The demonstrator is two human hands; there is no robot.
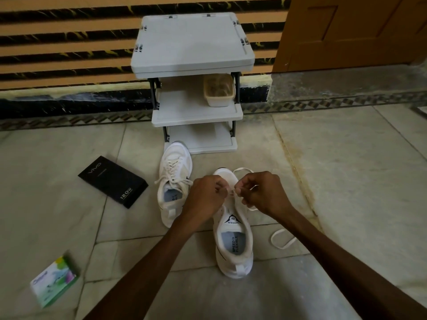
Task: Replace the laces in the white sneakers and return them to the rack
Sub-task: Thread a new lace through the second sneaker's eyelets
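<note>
The person is working on the near sneaker (233, 248), which is standing in the middle of the floor (346, 169), toe pointing away. The left hand (208, 192) and the right hand (261, 190) are meeting over the front of this shoe, almost touching. The fingers of both hands are curling in, and the tips are pinching the white lace (242, 169) right by the holes. A loop of it is sticking out on the far side of the hands. Another white loop (283, 239) is lying on the floor to the right. I cannot tell if it is the same lace or a different one.

The other sneaker (173, 181) is sitting a bit farther and to the left, with its lace in and its ends loose. The rack (194, 42) is standing far behind both shoes, by the wall, and is holding a small tub (219, 91) on its middle shelf. A black box (113, 181) is lying on the left and a green box (54, 281) on the near left.

Here is what I am thinking could go wrong. The thin lace end could be slipping out of the pinch. A hole could be getting skipped, which would leave the lacing crooked. Nothing is holding the shoe down, so a hard pull could be tipping or sliding it.
</note>
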